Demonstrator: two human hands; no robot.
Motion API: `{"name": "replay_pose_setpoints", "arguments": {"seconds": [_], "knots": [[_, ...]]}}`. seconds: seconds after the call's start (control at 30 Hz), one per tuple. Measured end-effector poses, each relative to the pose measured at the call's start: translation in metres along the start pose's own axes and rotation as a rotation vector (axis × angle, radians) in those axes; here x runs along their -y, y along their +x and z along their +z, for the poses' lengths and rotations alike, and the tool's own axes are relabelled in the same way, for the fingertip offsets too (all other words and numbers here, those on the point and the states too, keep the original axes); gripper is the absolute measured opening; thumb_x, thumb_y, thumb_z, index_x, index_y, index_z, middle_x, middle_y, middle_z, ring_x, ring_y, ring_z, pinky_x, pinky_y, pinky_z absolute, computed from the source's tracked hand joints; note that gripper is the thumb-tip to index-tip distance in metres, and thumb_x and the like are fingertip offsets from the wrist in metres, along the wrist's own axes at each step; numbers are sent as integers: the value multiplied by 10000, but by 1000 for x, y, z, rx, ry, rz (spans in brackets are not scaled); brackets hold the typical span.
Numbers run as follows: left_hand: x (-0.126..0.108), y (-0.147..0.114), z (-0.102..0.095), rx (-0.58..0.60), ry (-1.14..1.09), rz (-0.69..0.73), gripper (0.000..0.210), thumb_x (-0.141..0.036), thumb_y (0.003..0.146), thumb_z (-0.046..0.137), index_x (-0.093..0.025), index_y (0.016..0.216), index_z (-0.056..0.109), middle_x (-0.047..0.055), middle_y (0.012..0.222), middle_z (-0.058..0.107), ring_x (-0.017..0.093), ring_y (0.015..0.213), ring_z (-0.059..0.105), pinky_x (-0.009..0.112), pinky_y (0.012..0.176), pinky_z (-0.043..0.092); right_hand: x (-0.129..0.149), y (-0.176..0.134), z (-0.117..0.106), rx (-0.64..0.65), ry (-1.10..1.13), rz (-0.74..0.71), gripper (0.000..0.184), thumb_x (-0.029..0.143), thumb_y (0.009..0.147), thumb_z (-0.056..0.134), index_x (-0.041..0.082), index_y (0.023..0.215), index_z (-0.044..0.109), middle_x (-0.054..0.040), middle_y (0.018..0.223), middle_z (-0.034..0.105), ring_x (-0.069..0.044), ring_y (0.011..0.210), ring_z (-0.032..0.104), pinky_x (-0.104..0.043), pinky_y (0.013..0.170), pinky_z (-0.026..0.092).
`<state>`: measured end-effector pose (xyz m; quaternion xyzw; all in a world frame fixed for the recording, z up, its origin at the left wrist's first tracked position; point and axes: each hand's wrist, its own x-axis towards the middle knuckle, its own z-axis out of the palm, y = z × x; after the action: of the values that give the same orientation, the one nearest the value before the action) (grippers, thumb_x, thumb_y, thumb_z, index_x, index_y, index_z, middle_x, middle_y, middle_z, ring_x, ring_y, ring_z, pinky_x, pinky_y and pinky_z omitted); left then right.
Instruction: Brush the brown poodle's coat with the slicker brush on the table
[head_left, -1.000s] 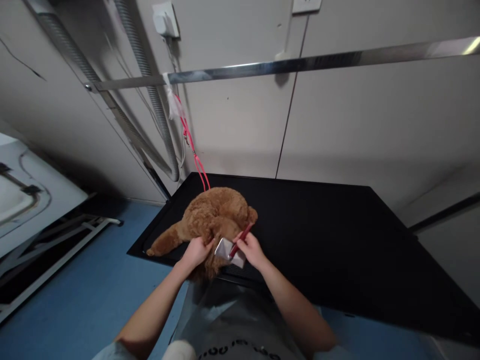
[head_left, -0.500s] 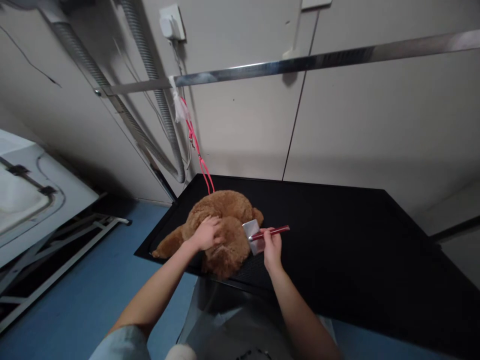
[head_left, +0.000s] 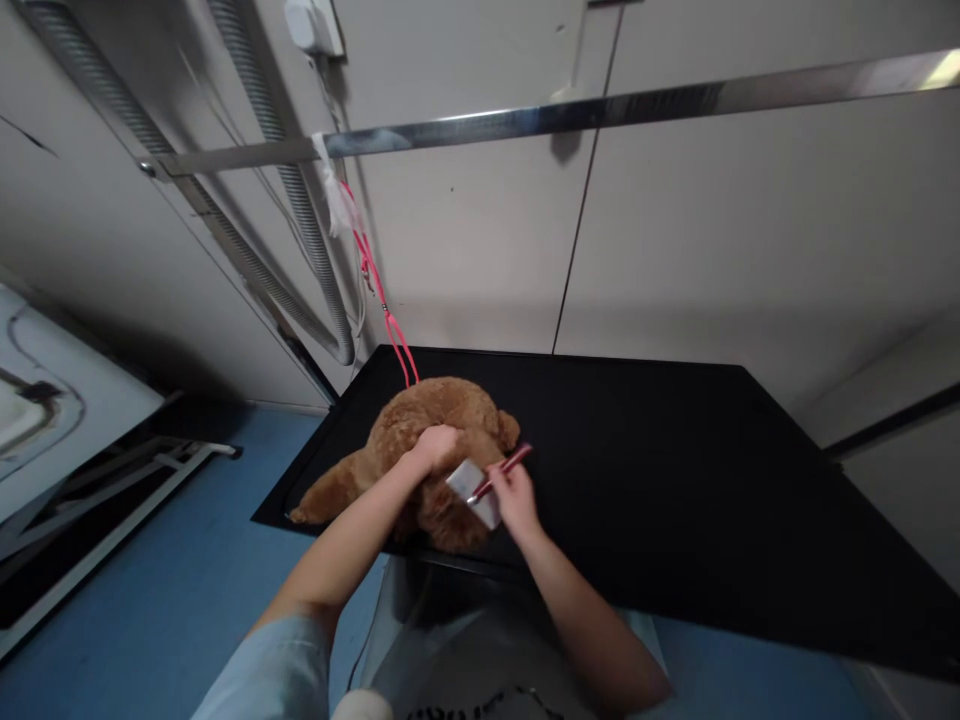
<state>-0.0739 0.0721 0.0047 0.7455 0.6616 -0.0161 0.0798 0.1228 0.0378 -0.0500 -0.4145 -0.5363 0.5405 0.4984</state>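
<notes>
A brown, curly-furred dog (head_left: 401,420) lies at the left end of the black table, seen from above. My left hand (head_left: 437,445) is pressed into its fur near the middle of the body, fingers curled and partly hidden. A slicker brush (head_left: 472,490) with a dark red handle is in my right hand (head_left: 516,492), gripped between thumb and fingers. Its pale, flat head lies over the fur just right of and below my left hand; I cannot tell how firmly the pins touch. Which part of the dog is under the brush is unclear.
The black table (head_left: 637,480) stretches to the right. A pink leash (head_left: 382,300) hangs from the metal bar (head_left: 480,130) down behind the dog. Grey ribbed hoses (head_left: 300,200) run along the wall. A white tub (head_left: 60,390) stands at the left over blue floor (head_left: 225,540).
The brush has moved left from the dog's side onto its fur, its handle tilting more. My left hand has shifted slightly up and its fingers have curled in. The view has shifted a little.
</notes>
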Motion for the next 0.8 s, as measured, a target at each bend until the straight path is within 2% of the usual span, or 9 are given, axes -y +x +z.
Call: {"name": "replay_pose_setpoints", "arguments": {"seconds": [0.13, 0.23, 0.33, 0.4, 0.43, 0.5, 0.57, 0.7, 0.8], "knots": [[-6, 13, -3, 14, 3, -40, 199, -250, 803, 506, -183, 833, 690, 112, 860, 717, 226, 817, 668, 287, 747, 467, -4, -6, -10, -222, 21, -86, 238, 343, 796, 570, 180, 968, 580, -75, 976, 660, -197, 888, 627, -342, 819, 493], [-15, 15, -5, 4, 18, -60, 225, -225, 819, 482, -143, 814, 692, 135, 825, 704, 240, 810, 663, 316, 756, 476, -10, -17, -6, -100, 23, -129, 217, 322, 808, 567, 187, 975, 598, -67, 975, 660, -188, 884, 624, -319, 805, 495], [-24, -1, -3, -99, 14, -31, 301, -243, 893, 402, -140, 976, 672, 132, 994, 679, 227, 972, 621, 338, 882, 443, -17, -15, -12, -50, -3, -63, 204, 341, 791, 579, 178, 908, 611, -55, 875, 666, -187, 795, 628, -316, 746, 500], [-30, -18, 1, -229, -26, 109, 370, -334, 943, 335, -175, 1105, 627, 110, 1156, 625, 199, 1089, 563, 321, 959, 401, -19, -7, -29, -151, -27, -29, 221, 358, 786, 575, 174, 905, 607, -53, 856, 663, -185, 765, 625, -322, 729, 496], [-33, -26, 5, -247, -33, 213, 406, -436, 927, 368, -182, 1116, 622, 111, 1187, 607, 212, 1099, 554, 327, 961, 402, -19, -3, -39, -188, -37, -30, 231, 361, 782, 575, 174, 914, 605, -55, 864, 663, -185, 765, 624, -325, 731, 494], [-39, -36, 11, -230, 16, 325, 605, -651, 789, 488, -168, 1130, 616, 147, 1223, 575, 281, 1107, 542, 383, 945, 415, -18, 0, -57, -218, -51, -45, 245, 361, 771, 582, 173, 926, 605, -60, 893, 663, -186, 781, 625, -333, 749, 492], [-46, -36, 15, -172, 94, 305, 683, -711, 711, 533, -154, 1093, 633, 175, 1186, 576, 327, 1071, 549, 425, 893, 437, -16, -2, -66, -265, -54, -44, 256, 365, 758, 587, 170, 923, 603, -69, 913, 665, -192, 807, 629, -343, 772, 490], [-52, -13, 13, -81, 110, 225, 439, -495, 892, 388, -172, 931, 682, 138, 1002, 628, 275, 936, 596, 387, 798, 465, -21, -13, -67, -392, -57, -26, 302, 377, 754, 582, 163, 968, 589, -88, 972, 652, -207, 900, 618, -359, 834, 474], [-50, 6, 7, -45, 22, 204, 408, -407, 910, 361, -169, 856, 689, 122, 935, 648, 250, 890, 611, 371, 812, 454, -31, -18, -69, -449, -15, -13, 316, 392, 760, 577, 166, 981, 567, -84, 976, 638, -206, 920, 606, -362, 857, 464]]}}
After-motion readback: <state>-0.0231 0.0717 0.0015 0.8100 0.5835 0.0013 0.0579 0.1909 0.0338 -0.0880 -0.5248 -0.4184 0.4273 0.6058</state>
